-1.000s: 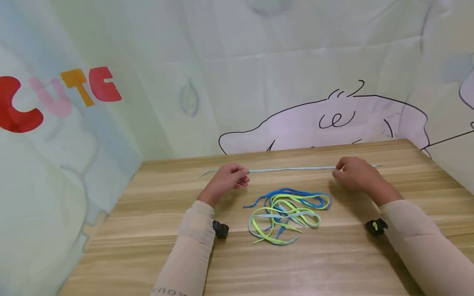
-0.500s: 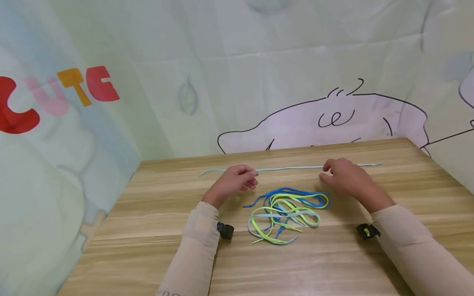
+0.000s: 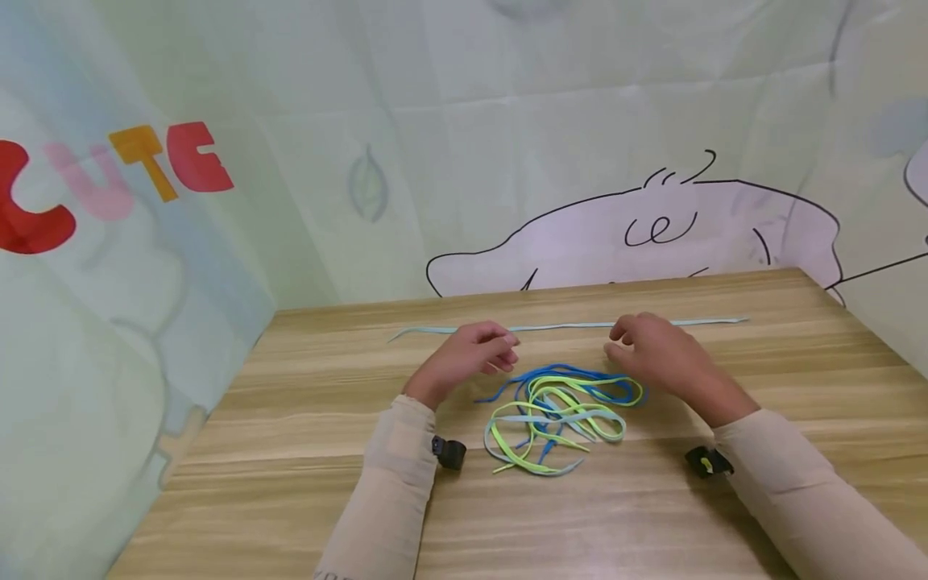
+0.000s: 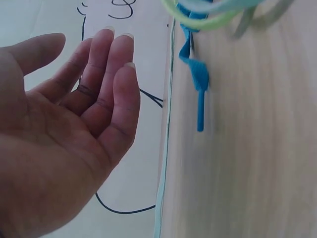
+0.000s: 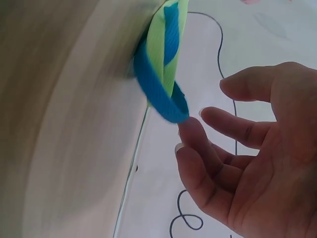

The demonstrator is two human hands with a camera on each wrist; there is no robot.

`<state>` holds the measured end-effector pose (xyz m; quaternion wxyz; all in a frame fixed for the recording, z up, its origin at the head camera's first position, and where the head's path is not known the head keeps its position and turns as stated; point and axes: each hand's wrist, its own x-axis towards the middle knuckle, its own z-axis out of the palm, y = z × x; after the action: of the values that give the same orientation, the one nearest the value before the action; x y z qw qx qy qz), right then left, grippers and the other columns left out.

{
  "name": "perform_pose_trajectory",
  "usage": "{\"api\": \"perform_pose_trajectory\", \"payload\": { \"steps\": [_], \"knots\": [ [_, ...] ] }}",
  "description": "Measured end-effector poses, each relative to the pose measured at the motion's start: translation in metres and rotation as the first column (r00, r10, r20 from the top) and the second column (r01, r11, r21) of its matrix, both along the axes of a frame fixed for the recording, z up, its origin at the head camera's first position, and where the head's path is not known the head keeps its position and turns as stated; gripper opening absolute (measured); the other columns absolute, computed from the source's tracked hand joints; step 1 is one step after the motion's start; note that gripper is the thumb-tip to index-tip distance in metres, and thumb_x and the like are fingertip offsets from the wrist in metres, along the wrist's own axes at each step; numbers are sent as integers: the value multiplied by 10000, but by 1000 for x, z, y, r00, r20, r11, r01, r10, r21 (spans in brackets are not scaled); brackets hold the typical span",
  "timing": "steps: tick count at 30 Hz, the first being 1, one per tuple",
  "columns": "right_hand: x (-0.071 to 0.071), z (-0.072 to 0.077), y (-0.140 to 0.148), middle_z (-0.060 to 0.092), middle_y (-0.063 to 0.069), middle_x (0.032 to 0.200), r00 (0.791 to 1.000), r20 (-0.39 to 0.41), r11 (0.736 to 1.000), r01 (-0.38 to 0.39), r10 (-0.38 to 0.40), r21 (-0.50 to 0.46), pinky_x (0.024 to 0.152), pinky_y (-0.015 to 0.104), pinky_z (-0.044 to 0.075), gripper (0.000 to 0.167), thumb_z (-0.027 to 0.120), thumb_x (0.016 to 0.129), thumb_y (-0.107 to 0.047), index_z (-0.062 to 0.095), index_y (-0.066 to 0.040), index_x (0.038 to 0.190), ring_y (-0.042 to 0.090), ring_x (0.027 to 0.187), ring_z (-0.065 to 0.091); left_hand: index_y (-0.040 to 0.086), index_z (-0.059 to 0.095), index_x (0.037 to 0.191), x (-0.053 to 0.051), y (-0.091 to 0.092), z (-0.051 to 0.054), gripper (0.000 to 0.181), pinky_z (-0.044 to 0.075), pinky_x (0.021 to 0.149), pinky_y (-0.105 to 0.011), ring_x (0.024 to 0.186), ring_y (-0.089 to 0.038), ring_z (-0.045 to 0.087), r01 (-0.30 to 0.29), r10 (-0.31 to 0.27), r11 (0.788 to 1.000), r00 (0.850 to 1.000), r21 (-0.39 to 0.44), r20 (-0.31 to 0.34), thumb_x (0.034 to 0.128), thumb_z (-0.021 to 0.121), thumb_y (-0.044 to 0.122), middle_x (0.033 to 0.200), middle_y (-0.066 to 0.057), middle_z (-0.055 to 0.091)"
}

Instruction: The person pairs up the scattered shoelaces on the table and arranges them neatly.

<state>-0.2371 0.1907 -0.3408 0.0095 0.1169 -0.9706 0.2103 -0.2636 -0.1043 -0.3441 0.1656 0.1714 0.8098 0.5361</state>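
A pale blue shoelace (image 3: 561,326) lies stretched nearly straight along the back of the wooden table. In front of it sits a loose tangle of laces: a blue shoelace (image 3: 500,392), a yellow-green shoelace (image 3: 536,466) and another pale blue shoelace (image 3: 612,431). My left hand (image 3: 467,354) hovers at the tangle's back left, its fingers loosely bent around nothing, as the left wrist view confirms. Over the back right of the tangle hangs my right hand (image 3: 656,354), also holding nothing. In the right wrist view its fingertips come close to a blue loop (image 5: 158,96); whether they touch I cannot tell.
The wooden table (image 3: 304,451) reaches back to a printed cloth backdrop (image 3: 348,105) with a cartoon outline and coloured letters. Black wrist cameras, the left one (image 3: 449,453) and the right one (image 3: 708,462), sit by the sleeves.
Both hands have left the straight pale blue lace and moved inward, toward the tangle. The straight lace and the tangle stay in place.
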Motion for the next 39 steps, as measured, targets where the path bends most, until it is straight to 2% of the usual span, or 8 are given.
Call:
{"api": "perform_pose_trajectory", "payload": {
  "steps": [4,10,14,18,23,27,34,39],
  "knots": [
    [3,1,-3,673,161,1088,1000,-17,1000,-12,12,7,817,533,514,350,570,981,-306,666,-17,1152,327,975,635,-23,612,1220,5,5,1,363,535,896,-411,957,-236,668,42,-42,999,999,-2,-3,1038,563,287,1035,-119,680],
    [5,2,-6,684,78,959,996,-60,998,-57,59,32,745,482,527,300,602,973,-290,683,-36,1110,240,844,639,16,638,1195,12,14,-1,340,536,815,-418,914,-310,657,114,-116,991,993,-69,-32,1029,575,305,982,-86,680],
    [7,4,-8,674,42,897,995,-66,997,-66,69,42,711,448,528,289,612,965,-286,687,-40,1098,201,789,622,55,668,1138,19,21,1,246,542,780,-412,841,-304,638,184,-192,975,980,-123,-53,1018,590,255,946,-93,681],
    [8,5,-11,668,27,876,996,-55,996,-75,77,45,702,416,527,283,614,961,-290,686,-53,1098,185,766,606,118,689,1043,27,27,3,134,539,725,-348,775,-213,615,227,-244,954,968,-197,-65,999,626,228,896,-27,670],
    [7,1,-12,664,-11,838,991,-90,995,-101,101,3,676,388,515,214,610,965,-277,703,-101,1044,156,737,599,164,721,928,31,34,2,47,475,668,-269,746,-114,561,234,-288,912,950,-336,-119,959,689,181,821,50,663],
    [5,-3,-8,666,-39,822,984,-122,988,-139,130,-66,673,381,511,172,609,972,-255,717,-125,1003,131,731,601,185,723,874,33,37,-1,63,471,648,-257,732,-104,564,236,-324,879,933,-415,-155,930,728,157,792,66,657],
    [3,-5,-6,660,-37,818,984,-115,985,-146,135,-91,680,373,508,175,617,975,-267,714,-123,1005,134,731,594,219,698,814,39,39,0,120,460,621,-262,690,-109,550,181,-291,834,947,-522,-136,885,788,256,739,52,625],
    [2,-6,-7,657,-35,812,984,-113,985,-147,136,-90,674,373,502,176,616,977,-265,714,-121,1000,133,723,588,220,684,783,41,40,-1,171,446,594,-259,659,-101,538,178,-302,804,944,-567,-131,865,805,308,701,58,601]
  ]
}}
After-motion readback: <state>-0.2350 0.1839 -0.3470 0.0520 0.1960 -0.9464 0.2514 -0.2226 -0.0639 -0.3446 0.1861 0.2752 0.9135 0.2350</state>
